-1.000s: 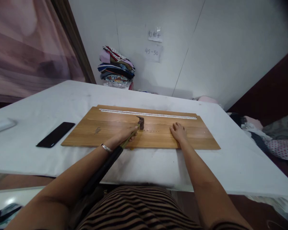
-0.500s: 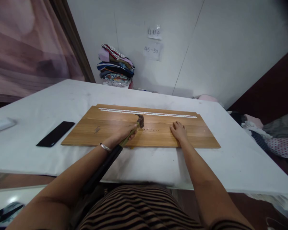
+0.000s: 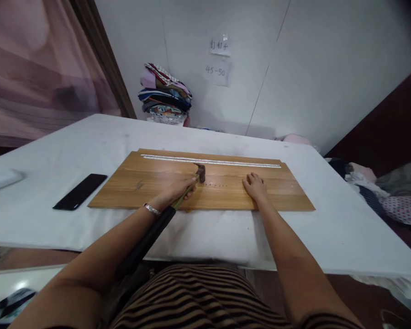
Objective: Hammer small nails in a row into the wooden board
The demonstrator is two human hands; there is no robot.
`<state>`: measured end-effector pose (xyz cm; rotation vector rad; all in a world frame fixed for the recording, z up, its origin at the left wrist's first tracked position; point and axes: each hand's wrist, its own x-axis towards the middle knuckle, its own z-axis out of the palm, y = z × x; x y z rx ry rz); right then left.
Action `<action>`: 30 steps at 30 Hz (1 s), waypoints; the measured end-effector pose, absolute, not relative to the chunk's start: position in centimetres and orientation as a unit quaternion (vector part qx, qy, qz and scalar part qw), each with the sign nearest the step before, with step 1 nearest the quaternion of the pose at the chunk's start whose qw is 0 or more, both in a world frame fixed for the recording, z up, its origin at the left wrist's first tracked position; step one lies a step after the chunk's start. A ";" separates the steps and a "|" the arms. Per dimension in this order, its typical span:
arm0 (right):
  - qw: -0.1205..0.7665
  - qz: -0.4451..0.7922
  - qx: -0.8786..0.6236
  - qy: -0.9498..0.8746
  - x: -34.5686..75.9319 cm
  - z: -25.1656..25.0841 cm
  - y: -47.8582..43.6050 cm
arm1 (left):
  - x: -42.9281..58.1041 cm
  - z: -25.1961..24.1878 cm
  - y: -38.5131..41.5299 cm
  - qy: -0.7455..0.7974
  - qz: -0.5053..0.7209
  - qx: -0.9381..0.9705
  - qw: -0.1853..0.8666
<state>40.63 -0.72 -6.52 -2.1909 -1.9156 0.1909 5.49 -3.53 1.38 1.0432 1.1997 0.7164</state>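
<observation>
Handwritten "45-50" on a wall note [image 3: 218, 71], unclear characters on the note above [image 3: 220, 45]

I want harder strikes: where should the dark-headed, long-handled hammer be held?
Take the dark-headed, long-handled hammer by its black grip, from the near side, where that end points at the body. The left hand is closed just below the head, likely shortening the swing.

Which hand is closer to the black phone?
Left. The left hand, holding the hammer, is right of the phone; the right hand rests farther right on the board.
</observation>
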 end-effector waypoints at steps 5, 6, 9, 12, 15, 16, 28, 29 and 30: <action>0.120 0.064 -0.744 -0.654 40.7 -6.6 -0.7 | 5.4 1.1 -3.6 0.518 0.315 0.464 0.647; 0.122 0.063 -0.744 -0.654 40.7 -6.5 -0.7 | 5.4 1.1 -3.6 0.517 0.316 0.463 0.647; 0.128 0.062 -0.745 -0.651 40.7 -6.5 -0.8 | 5.6 1.3 -3.9 0.526 0.313 0.458 0.644; 0.131 0.061 -0.744 -0.652 40.7 -6.6 -0.8 | 5.7 1.4 -4.0 0.544 0.306 0.451 0.638; 0.128 0.061 -0.743 -0.654 40.6 -6.5 -0.8 | 5.6 1.6 -4.1 0.539 0.308 0.453 0.639; 0.126 0.062 -0.744 -0.653 40.6 -6.5 -0.8 | 5.6 1.7 -4.1 0.535 0.310 0.455 0.641; 0.122 0.062 -0.744 -0.655 40.8 -6.8 -0.8 | 5.7 2.2 -3.6 0.528 0.326 0.452 0.641; 0.124 0.063 -0.745 -0.653 40.7 -6.8 -0.8 | 5.6 2.5 -3.5 0.522 0.331 0.456 0.640; 0.128 0.065 -0.746 -0.650 40.7 -6.7 -0.8 | 5.5 2.9 -3.3 0.516 0.338 0.461 0.638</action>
